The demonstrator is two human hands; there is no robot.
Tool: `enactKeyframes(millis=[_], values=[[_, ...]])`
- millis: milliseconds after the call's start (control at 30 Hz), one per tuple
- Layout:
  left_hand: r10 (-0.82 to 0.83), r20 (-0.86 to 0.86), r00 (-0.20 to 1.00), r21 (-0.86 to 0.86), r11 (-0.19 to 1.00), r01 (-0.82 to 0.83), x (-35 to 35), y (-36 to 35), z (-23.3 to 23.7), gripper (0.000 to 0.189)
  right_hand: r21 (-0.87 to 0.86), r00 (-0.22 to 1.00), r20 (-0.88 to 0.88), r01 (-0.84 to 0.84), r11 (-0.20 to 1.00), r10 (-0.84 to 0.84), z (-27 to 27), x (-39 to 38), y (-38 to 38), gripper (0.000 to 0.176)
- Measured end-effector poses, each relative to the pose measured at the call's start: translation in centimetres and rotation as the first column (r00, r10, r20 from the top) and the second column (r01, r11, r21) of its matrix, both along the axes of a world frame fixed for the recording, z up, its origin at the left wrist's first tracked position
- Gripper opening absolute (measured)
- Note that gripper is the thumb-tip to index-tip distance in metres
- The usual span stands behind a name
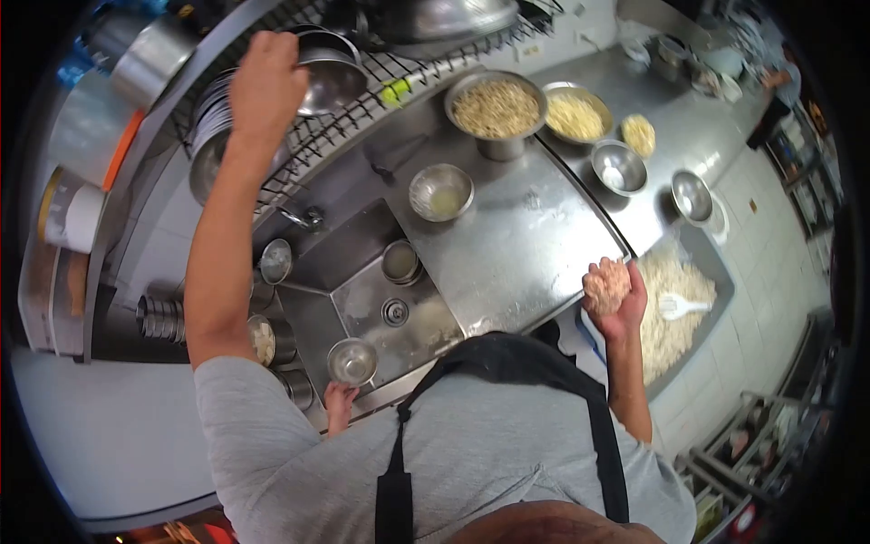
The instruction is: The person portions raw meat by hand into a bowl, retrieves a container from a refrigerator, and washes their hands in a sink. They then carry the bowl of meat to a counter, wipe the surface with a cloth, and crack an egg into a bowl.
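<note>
My left hand (269, 95) is raised to the wire rack, its fingers curled at the rim of a steel bowl (332, 83) among other metalware. The fingertips are partly hidden. In my right hand (627, 310), palm up, rests a lump of pale pink minced meat (605, 286), held beside the counter's front edge. Just beyond that hand is a grey tub (722, 313) of whitish shredded food (675, 343) with a white scoop (681, 306) lying on it. Another person's hand (340, 399) touches a small metal bowl (352, 362) at the sink's front edge.
A steel sink (362, 313) with stacked bowls (400, 261) lies below the rack (308, 154). On the counter (507, 245) stand a bowl with some liquid (441, 192), a pot of brownish shreds (495, 109) and a bowl of yellow shreds (575, 116). Another person (781, 91) stands far right.
</note>
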State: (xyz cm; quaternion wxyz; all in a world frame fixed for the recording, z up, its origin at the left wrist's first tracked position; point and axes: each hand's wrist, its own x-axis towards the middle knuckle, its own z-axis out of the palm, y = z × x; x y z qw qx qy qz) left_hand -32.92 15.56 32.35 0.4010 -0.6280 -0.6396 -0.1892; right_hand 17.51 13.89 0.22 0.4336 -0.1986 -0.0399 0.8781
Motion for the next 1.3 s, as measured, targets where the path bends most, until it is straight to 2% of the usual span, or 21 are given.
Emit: enactKeyframes(millis=[67,200,333,433,467,500,600,667,700,800,867,900,967,1000,1033,1100,1133,1167,1200,1267,1300], values=[[-0.176,-0.163,0.971,0.071,0.979,0.19,2.5,-2.2,0.9,0.008,0.083,0.996,-0.082,-0.04,0.996,0.047,-0.9,0.7,0.1,0.057],[-0.328,-0.121,0.937,0.097,0.935,0.34,6.9,-4.6,-0.3,0.014,0.131,0.992,-0.119,-0.021,0.991,0.037,-1.8,1.8,-0.7,0.06],[-0.52,0.296,0.802,0.067,0.848,0.525,12.9,-1.2,-10.7,0.008,0.106,0.997,0.071,-0.038,0.994,0.03,-1.1,1.2,-1.7,0.049],[-0.307,0.71,0.634,-0.082,0.858,0.507,16.2,1.6,-24.0,0.013,0.088,0.963,0.263,-0.093,0.992,0.067,-2.5,0.4,-1.8,0.047],[-0.152,0.712,0.686,-0.235,0.869,0.436,16.7,2.5,-28.9,0.018,0.064,0.95,0.303,-0.098,0.993,0.074,-2.0,-0.1,-1.9,0.04],[0.063,0.835,0.546,-0.343,0.836,0.428,17.3,3.2,-33.6,0.022,0.121,0.935,0.348,-0.12,0.985,0.071,-2.2,-0.4,-1.5,0.041],[0.254,0.867,0.429,-0.425,0.826,0.371,19.1,4.7,-45.1,0.021,0.161,0.896,0.44,-0.14,0.977,0.056,-4.3,-1.2,0.0,0.037],[0.441,0.897,-0.035,-0.393,0.832,0.392,20.6,5.6,-49.3,0.023,0.171,0.839,0.539,-0.198,0.965,0.077,-6.0,-1.5,1.6,0.04],[0.441,0.897,-0.04,-0.392,0.834,0.389,21.2,5.7,-49.5,0.023,0.174,0.778,0.624,-0.229,0.958,0.073,-5.8,-1.7,2.2,0.043],[0.479,0.839,-0.26,-0.36,0.845,0.396,22.3,5.3,-49.9,0.028,0.29,0.74,0.673,-0.278,0.916,0.012,-6.9,-2.9,4.5,0.043],[0.141,0.933,0.33,-0.196,0.971,0.14,22.7,3.6,-48.3,0.043,0.325,0.769,0.639,-0.293,0.899,0.019,-6.4,-4.1,5.4,0.045],[0.148,0.932,0.331,-0.198,0.972,0.124,23.1,2.8,-46.7,0.043,0.318,0.823,0.563,-0.3,0.899,0.075,-4.2,-4.9,5.4,0.046],[0.098,0.914,-0.393,0.034,0.948,0.317,24.8,1.1,-42.2,0.065,0.336,0.875,0.439,-0.372,0.865,0.205,-2.7,-6.2,6.1,0.043],[0.162,0.645,-0.747,0.226,0.894,0.388,25.4,0.8,-39.9,0.075,0.336,0.869,0.436,-0.4,0.853,0.236,-2.6,-7.0,6.4,0.043],[0.26,0.256,-0.931,0.439,0.827,0.351,25.8,0.4,-38.0,0.085,0.468,0.847,0.487,-0.459,0.755,0.213,-2.2,-8.0,6.7,0.043],[0.245,0.161,-0.956,0.486,0.824,0.292,25.9,-0.5,-35.1,0.086,0.649,0.77,0.63,-0.594,0.474,0.103,-1.4,-9.6,7.2,0.043],[0.274,0.057,-0.96,0.53,0.807,0.262,25.6,-0.8,-34.4,0.088,0.657,0.771,0.626,-0.603,0.452,0.118,-0.3,-9.8,7.3,0.043],[0.316,-0.04,-0.948,0.627,0.747,0.222,24.6,-1.2,-34.4,0.081,0.721,0.658,0.682,-0.678,0.142,-0.32,1.0,-9.6,7.3,0.043],[0.297,-0.037,-0.954,0.633,0.745,0.207,23.9,-1.6,-33.7,0.081,0.615,0.516,0.482,-0.775,-0.146,-0.709,2.1,-9.5,7.5,0.044],[0.403,0.143,-0.904,0.595,0.695,0.404,22.9,-2.7,-32.6,0.07,0.62,0.543,0.448,-0.761,-0.191,-0.71,3.5,-9.6,8.2,0.046],[0.392,0.144,-0.909,0.597,0.698,0.396,22.4,-3.3,-32.6,0.07,0.583,0.536,0.656,-0.807,-0.094,-0.532,4.8,-9.6,8.4,0.049]])
